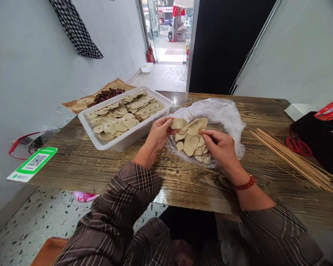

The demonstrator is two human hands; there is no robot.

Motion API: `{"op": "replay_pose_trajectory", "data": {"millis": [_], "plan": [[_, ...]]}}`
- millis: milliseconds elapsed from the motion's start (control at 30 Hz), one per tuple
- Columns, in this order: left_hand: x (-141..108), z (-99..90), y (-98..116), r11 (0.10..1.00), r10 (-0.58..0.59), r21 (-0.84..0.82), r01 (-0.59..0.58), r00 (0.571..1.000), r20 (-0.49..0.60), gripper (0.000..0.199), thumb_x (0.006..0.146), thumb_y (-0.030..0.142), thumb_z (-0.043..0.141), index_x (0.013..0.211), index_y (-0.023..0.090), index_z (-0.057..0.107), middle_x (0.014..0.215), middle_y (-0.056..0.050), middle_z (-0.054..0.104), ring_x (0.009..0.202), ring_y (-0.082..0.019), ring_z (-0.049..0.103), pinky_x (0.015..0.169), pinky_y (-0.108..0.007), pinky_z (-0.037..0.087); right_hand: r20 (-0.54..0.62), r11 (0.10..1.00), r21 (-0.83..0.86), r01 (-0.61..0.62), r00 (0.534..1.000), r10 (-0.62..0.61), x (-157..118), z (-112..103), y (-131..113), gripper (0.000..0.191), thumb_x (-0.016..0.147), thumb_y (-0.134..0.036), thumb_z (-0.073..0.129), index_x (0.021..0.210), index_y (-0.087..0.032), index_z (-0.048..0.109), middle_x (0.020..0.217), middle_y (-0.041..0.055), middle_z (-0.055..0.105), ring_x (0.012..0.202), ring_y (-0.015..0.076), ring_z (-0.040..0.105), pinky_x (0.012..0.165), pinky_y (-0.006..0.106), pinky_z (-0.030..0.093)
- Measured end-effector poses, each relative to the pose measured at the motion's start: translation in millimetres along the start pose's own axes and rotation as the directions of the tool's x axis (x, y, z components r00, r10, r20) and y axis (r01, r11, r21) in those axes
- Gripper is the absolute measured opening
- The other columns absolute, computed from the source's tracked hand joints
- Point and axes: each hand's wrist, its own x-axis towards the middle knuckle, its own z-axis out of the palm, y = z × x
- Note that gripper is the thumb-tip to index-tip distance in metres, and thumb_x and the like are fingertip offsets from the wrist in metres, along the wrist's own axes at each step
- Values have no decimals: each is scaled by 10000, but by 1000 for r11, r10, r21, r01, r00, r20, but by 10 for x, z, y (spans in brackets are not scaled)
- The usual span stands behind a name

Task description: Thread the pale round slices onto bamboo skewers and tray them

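My left hand (160, 133) is closed, thumb and fingers pinching a thin, pale beige slice (179, 123). Beside it, my right hand (221, 146) pinches the edge of a larger beige slice (197, 126). A thin stick end (190, 113) pokes up just behind these slices; how it runs among them is hidden. Below both hands, a pile of similar slices (191, 146) lies in an opened clear plastic bag (224, 107). To the left, a white plastic tub (119, 142) holds rows of beige slices threaded on skewers (127, 120).
Loose bamboo skewers (292, 159) lie on the wooden table (166, 192) at right, near red-handled scissors (298, 146) and a black bag (316, 142). Behind the tub, dark brown pieces (108, 96) rest on patterned paper (79, 104). A green-and-white code card (33, 163) overhangs the left edge.
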Motion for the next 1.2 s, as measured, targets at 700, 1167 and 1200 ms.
{"op": "replay_pose_trajectory", "data": {"millis": [700, 1167, 1200], "plan": [[-29, 2, 90, 975, 221, 36, -218, 966, -137, 220, 680, 225, 749, 836, 177, 602, 746, 21, 631, 621, -78, 587, 602, -205, 492, 189, 989, -62, 132, 975, -118, -52, 69, -18, 189, 890, -223, 585, 928, -223, 770, 924, 59, 790, 865, 226, 737, 779, 376, 578], [-82, 89, 84, 954, 270, 155, -258, 961, -64, 167, 667, 219, 739, 775, 159, 627, 739, 9, 610, 651, -85, 556, 623, -212, 473, 167, 988, -83, 132, 979, -117, -63, 79, 4, 195, 899, -235, 575, 948, -224, 763, 952, 63, 785, 887, 230, 731, 795, 381, 569], [-82, 90, 76, 958, 258, 146, -248, 965, -55, 168, 666, 219, 739, 777, 157, 629, 743, 8, 610, 653, -84, 557, 621, -210, 475, 164, 988, -79, 131, 980, -117, -62, 79, 3, 195, 901, -237, 574, 949, -223, 763, 958, 65, 785, 890, 230, 731, 800, 385, 569]]}}
